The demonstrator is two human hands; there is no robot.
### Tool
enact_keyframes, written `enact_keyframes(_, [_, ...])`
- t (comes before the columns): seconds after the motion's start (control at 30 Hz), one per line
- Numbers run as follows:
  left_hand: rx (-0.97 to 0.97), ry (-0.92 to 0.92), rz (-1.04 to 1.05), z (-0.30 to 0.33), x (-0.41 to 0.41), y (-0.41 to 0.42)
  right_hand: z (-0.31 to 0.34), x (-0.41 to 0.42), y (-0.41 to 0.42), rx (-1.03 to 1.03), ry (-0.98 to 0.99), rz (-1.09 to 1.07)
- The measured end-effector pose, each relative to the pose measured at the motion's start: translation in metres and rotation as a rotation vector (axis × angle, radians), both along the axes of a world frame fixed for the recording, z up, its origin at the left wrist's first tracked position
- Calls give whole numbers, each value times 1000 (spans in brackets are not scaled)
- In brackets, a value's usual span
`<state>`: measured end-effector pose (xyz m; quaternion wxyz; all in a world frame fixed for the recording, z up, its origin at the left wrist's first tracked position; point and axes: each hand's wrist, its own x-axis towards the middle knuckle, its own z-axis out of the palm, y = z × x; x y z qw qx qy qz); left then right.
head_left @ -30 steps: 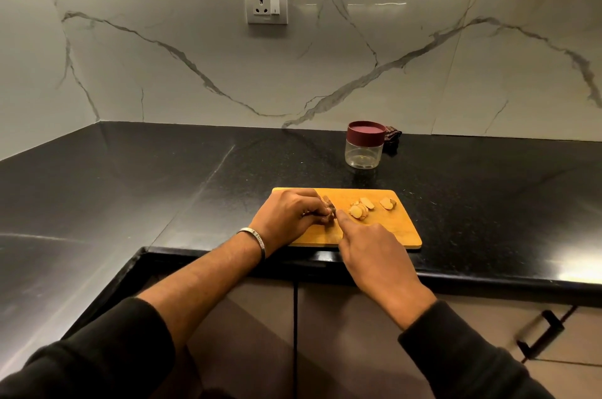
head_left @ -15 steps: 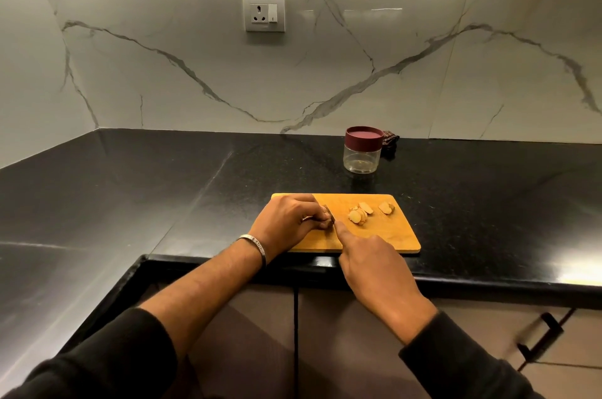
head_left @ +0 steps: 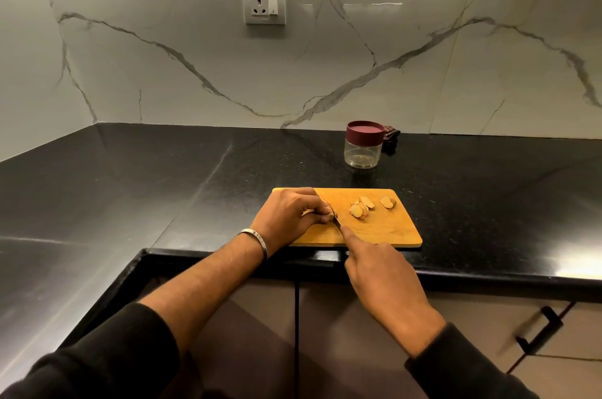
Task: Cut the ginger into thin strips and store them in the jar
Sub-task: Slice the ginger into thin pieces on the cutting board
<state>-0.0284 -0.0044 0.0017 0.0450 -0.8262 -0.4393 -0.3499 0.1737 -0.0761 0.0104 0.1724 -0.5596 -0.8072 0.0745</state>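
Observation:
A wooden cutting board (head_left: 384, 231) lies at the counter's front edge. My left hand (head_left: 293, 214) curls over a piece of ginger (head_left: 329, 208) on the board's left part and holds it down. My right hand (head_left: 381, 271) grips a knife (head_left: 337, 222), forefinger stretched along the blade's back; the handle is hidden in the hand. The blade sits against the ginger right by my left fingertips. Several cut ginger slices (head_left: 360, 211) lie to the right, one more slice (head_left: 387, 202) further right. A clear jar (head_left: 363, 151) with a maroon lid stands behind the board, closed.
The black stone counter (head_left: 163, 190) wraps round to the left in an L. A small dark object (head_left: 390, 138) lies behind the jar by the marble wall. A wall socket (head_left: 264, 4) sits above. Cabinet doors with a black handle (head_left: 540, 327) are below the counter.
Both hands stay at the same spot on the board, with the knife working at the ginger by my left fingertips. The slices and the jar have not moved.

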Motion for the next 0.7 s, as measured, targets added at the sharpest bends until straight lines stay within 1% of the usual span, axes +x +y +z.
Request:
enact_keyframes(0.23, [-8,-21,3,2,2,-3,6,1,0,9,-34,5])
enact_keyframes(0.4, [-4,-18,-2,2,2,-4,-4,4,-2,22,57,14])
enact_keyframes(0.53, [-7,-12,-1,3,2,-5,-11,4,-1,38,55,8])
enact_keyframes(0.7, [-15,-9,6,3,3,-5,-14,4,-2,37,103,29])
